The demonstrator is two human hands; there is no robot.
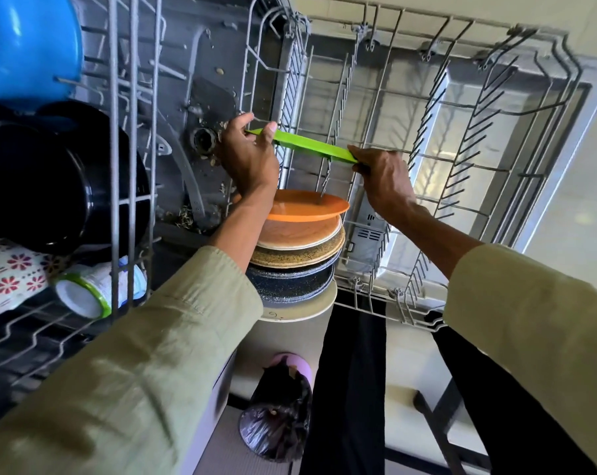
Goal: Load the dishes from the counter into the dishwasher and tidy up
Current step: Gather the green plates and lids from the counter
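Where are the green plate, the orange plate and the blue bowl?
green plate (310,145): head view, middle of its edge, between the hands.
orange plate (303,209): head view, top face, topmost in the row of plates.
blue bowl (29,46): head view, outer wall, upper rack.
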